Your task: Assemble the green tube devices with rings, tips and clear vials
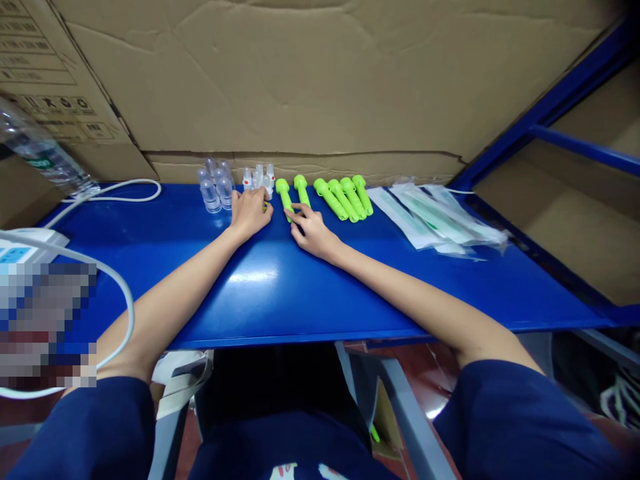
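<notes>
1. Nearest to the wearer, as seen from where I stand: a dark blue shirt (280, 443), short-sleeved, with a grey chair (400, 400) beneath.
2. At the left side: a white cable (131, 313) looping over the left forearm, and a white device (30, 248) with a light blue panel. A blurred-out patch adjoins it; content not legible.
3. Blue tabletop (325, 293), glossy, carrying the goods listed below.
4. Right hand (316, 233): palm down, fingers parted, a fingertip against the lower end of a bright green baton (283, 191) with a flared head. Whether the fingers pinch it, I cannot tell.
5. Left hand (249, 213): knuckles up, fingers bent over a scrap of green. Its grip is hidden from me; I cannot tell whether it is closed.
6. Second baton (301, 189): just right of the first, its lower end behind the right hand.
7. Row of four batons (345, 199): same green, slanted side by side, right of the second.
8. Clear packets (435, 217): several, overlapping, to the right of the row, pale green showing within.
9. Clear vials (216, 188): a cluster standing upright, left of the left hand.
10. Small bottles (259, 176): red dots on some, behind the left hand.
11. Clear plastic bottle (43, 152): tilted, far left.
12. Cardboard (300, 87): brown, upright, behind everything.
</notes>
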`<state>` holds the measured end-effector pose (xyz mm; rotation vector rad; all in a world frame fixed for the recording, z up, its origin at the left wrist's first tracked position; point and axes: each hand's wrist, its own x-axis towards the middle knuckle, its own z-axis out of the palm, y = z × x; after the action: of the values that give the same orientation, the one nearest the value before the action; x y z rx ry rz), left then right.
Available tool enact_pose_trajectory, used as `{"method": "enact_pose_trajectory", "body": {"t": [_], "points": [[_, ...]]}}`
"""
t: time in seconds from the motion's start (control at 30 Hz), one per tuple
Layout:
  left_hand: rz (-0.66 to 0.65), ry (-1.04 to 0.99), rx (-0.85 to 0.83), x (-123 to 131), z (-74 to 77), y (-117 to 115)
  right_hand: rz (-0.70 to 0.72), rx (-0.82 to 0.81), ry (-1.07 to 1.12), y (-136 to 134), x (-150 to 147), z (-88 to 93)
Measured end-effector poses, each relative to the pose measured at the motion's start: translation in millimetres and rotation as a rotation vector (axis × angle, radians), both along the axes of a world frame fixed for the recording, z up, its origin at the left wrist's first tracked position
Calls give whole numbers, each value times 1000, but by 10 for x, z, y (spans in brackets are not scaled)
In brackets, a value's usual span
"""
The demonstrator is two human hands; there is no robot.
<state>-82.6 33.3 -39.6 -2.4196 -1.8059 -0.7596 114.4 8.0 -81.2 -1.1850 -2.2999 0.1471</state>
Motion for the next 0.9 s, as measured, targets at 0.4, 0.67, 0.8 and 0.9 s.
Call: {"method": "enact_pose_trajectory", "body": {"t": [0.4,0.67,0.8,0.9], "points": [[-32,7,-1,-10,0,1,-172,197,-29,46,246,132],[-104,-78,94,3,-34,23,-537,76,-304,147,492,351],[-202,-223,187,-8,-108,125,-584,20,-366,15,384,488],[-298,-386,267,-10,-187,225,-601,-21,-378,-68,343,579]]}}
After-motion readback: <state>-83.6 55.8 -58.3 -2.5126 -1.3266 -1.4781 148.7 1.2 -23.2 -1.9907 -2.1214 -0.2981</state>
